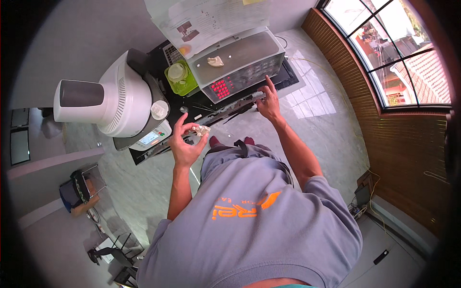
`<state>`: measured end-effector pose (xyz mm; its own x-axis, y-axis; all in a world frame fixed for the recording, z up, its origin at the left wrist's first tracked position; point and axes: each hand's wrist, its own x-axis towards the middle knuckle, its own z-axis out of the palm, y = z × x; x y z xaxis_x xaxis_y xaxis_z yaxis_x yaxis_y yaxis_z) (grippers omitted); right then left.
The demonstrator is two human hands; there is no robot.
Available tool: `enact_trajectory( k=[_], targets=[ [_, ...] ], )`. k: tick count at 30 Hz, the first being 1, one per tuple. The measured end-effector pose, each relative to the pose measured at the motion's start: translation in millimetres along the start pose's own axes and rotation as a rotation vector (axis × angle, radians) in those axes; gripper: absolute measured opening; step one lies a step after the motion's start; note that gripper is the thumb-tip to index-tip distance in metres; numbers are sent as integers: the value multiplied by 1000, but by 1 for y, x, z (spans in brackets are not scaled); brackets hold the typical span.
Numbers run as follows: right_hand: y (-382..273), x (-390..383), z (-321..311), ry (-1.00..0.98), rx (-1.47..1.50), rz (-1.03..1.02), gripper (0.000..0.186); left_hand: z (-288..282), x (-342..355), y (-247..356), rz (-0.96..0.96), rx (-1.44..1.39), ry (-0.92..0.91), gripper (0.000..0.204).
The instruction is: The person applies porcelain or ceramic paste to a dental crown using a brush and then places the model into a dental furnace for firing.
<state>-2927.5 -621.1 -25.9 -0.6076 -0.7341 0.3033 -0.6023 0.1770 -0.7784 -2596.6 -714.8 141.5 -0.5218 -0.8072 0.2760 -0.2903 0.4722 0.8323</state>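
Observation:
My left hand [188, 140] is closed on a small cream plaster piece [201, 130] between thumb and fingers, in front of the bench edge. My right hand [268, 101] has its index finger extended toward the lower right of a grey machine [245, 72] with red-lit buttons, its other fingers bent; it holds nothing that I can see. Another plaster piece [215, 61] lies on that machine's top. A white machine [122, 101] with a small screen is at the left, with a white round cup [159, 110] on it. A green tray [180, 79] holds a pale container.
Small tools [204, 107] lie on the black bench. Printed paper [211, 14] hangs behind the grey machine. A window [370, 48] and wooden wall [384, 144] are at the right, with cables below. A wire rack with bags [77, 189] stands at the lower left.

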Motion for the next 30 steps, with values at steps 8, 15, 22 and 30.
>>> enact_trajectory(
  k=[8, 15, 22, 30],
  targets=[
    [-42, 17, -2, -154, -13, -155, 47, 6, -4, 10, 7, 30, -7, 87],
    [-52, 22, 11, -156, -57, -127, 49, 3, -10, 11, -12, 14, -36, 88],
    [-58, 23, 10, -226, -96, -67, 47, 2, -9, 11, 1, 27, -36, 88],
    [-58, 26, 5, -252, -71, -91, 50, 1, -12, 0, 10, 43, 20, 87]
  ],
)
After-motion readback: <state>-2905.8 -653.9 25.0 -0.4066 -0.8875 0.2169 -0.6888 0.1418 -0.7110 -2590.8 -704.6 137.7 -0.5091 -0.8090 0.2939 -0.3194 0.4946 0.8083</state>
